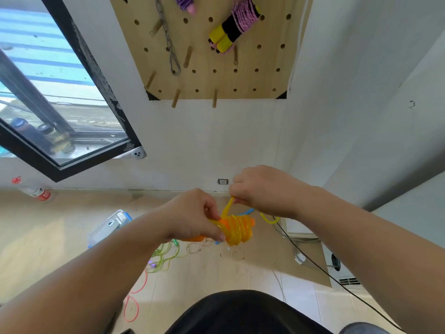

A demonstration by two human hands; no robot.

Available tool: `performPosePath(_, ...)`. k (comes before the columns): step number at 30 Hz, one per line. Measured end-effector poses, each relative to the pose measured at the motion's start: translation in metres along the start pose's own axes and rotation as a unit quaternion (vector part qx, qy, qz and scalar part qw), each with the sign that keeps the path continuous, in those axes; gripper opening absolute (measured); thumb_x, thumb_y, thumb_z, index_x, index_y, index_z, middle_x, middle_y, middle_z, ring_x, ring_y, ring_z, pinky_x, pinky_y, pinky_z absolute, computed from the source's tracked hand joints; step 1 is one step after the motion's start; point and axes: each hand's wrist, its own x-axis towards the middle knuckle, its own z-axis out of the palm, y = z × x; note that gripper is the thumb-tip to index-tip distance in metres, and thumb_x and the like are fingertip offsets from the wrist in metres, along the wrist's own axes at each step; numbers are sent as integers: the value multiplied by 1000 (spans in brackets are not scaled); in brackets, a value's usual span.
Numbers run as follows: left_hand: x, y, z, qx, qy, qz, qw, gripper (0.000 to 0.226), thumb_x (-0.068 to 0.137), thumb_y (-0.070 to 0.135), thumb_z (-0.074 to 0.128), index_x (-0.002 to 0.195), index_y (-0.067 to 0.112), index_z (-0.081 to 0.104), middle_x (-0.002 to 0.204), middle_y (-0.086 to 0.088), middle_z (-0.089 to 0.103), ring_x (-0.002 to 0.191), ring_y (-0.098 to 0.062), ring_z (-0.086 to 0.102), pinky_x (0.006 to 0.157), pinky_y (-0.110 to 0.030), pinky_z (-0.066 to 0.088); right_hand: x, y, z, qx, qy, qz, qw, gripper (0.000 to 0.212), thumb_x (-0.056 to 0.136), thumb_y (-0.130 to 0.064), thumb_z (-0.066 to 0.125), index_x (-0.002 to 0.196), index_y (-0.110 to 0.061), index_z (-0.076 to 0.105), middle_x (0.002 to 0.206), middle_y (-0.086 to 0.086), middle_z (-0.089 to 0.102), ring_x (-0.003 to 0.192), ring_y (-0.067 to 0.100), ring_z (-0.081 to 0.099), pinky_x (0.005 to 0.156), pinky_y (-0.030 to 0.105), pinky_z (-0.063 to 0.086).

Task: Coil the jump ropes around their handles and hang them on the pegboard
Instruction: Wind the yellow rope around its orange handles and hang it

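- While the right hand (262,189) pinched a strand of the yellow rope (237,229) between curled fingertips and held it taut just above the coil, the left hand (192,213) gripped the orange handles (195,238), thumb and fingers curled round them beside the wraps.
- That bundle sat in mid-air between both hands, low in front of the body and well below the pegboard (216,78).
- Plastic cord like this looked light, springy and slick. I judged the wraps would loosen unless a thumb pressed on them, so the handles beside the coil seemed the place to hold.
- A short loose tail (269,222) curled under the right wrist and was not yet tucked in.
- Bare pegs (175,98) stuck out along the board's bottom edge. A wound pink rope (243,20) and a chain (168,42) hung higher up.
- Room upward looked open along the white wall. A window frame (80,56) stood to the left, and a green rope (163,256) and a red rope (134,302) lay on the floor underfoot.
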Motion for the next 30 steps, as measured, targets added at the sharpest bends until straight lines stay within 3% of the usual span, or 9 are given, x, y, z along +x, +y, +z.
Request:
performPosePath(2, 9, -1, 0, 56, 65, 7, 996, 34, 62, 34, 94, 81, 24, 68, 71, 9, 59, 55, -5, 53, 48, -14, 37, 4, -11, -3, -12, -3, 28, 1000, 19, 103, -27, 47, 95, -17, 60, 93, 3, 59, 89, 28, 58, 64, 37, 42)
performPosePath(4, 18, -5, -2, 39, 109, -2, 993, 34, 62, 33, 93, 78, 25, 65, 70, 7, 60, 52, -8, 55, 46, -17, 40, 5, -21, -5, -21, 13, 56, 998, 10, 98, -16, 48, 93, -19, 57, 89, 0, 53, 85, 25, 57, 60, 34, 34)
performPosePath(7, 25, -8, -4, -17, 160, -19, 987, 33, 61, 28, 94, 75, 19, 66, 67, 4, 60, 49, -10, 52, 45, -20, 39, 3, -34, -2, 17, 27, 100, 995, 18, 94, -9, 46, 105, -19, 57, 90, -1, 48, 79, 25, 52, 56, 32, 28)
performPosePath(11, 30, -7, -5, -242, 205, -54, 947, 39, 63, 18, 94, 88, 1, 69, 71, -8, 62, 55, -16, 53, 47, -26, 43, -8, -40, 13, 88, 118, 142, 979, 41, 91, -5, 53, 130, -16, 60, 102, 4, 62, 85, 30, 61, 60, 38, 50)
performPosePath(15, 26, -4, -2, -365, 166, -75, 913, 41, 69, 14, 91, 98, -2, 66, 86, -22, 72, 61, -26, 64, 52, -32, 46, -17, -36, 20, 85, 204, 175, 960, 28, 77, 5, 70, 100, -10, 66, 86, 5, 63, 69, 30, 60, 49, 39, 52)
performPosePath(20, 28, 4, 6, -432, 125, -97, 888, 34, 73, 17, 88, 95, 5, 66, 86, -18, 76, 64, -29, 67, 59, -37, 49, -19, -38, 13, 34, 236, 191, 952, 34, 64, 10, 76, 78, -11, 54, 72, 5, 52, 53, 24, 43, 41, 29, 29)
performPosePath(23, 32, 9, 11, -416, 160, -99, 890, 37, 71, 20, 90, 95, 6, 66, 86, -18, 75, 63, -27, 66, 59, -36, 49, -14, -36, 8, 61, 205, 256, 943, 37, 71, 6, 71, 81, -17, 44, 73, 3, 51, 53, 22, 38, 46, 32, 27)
performPosePath(27, 38, 8, 6, -207, 301, -58, 929, 33, 68, 29, 91, 80, 14, 65, 74, -1, 62, 57, -13, 55, 52, -26, 43, -17, -30, 10, 240, 95, 341, 904, 10, 101, -18, 45, 106, -24, 39, 82, -2, 55, 72, 22, 56, 65, 42, 48)
performPosePath(30, 38, 6, -4, -91, 324, -18, 942, 31, 68, 38, 88, 79, 20, 65, 72, 2, 63, 62, -14, 56, 53, -26, 40, -20, -30, 8, 252, 24, 350, 902, 19, 106, -27, 36, 118, -22, 50, 83, -1, 60, 77, 21, 59, 69, 40, 47)
